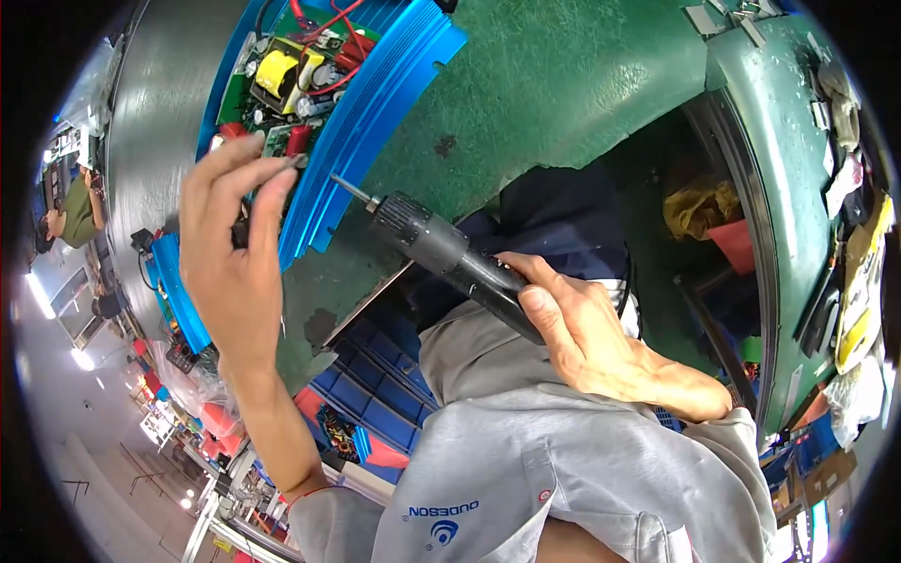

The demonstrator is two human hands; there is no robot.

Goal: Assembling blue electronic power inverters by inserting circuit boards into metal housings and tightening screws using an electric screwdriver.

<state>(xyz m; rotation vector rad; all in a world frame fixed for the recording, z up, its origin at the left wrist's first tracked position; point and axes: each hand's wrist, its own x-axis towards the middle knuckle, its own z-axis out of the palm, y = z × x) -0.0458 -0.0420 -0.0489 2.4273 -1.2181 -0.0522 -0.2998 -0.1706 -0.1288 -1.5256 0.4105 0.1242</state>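
Observation:
My right hand (591, 338) is wrapped round a black electric screwdriver (427, 235). Its thin bit points up and left, close to the wall of a blue ribbed metal housing (385, 103). Over the housing's near end, my left hand (233, 253) pinches a small greyish piece (297, 161) between thumb and fingers; I cannot make out its kind. Inside the housing lies a green circuit board (274, 141) with a yellow-wrapped transformer (275, 71), capacitors and red wires. The left fingers cover part of the board.
The housing rests across a green worktop (544, 84) and a dark conveyor belt (155, 122). Another blue housing (178, 291) sits on the belt. Small metal strips (746, 23) lie at the far right. Blue bins (375, 375) stand below the worktop. Another person (80, 211) is at far left.

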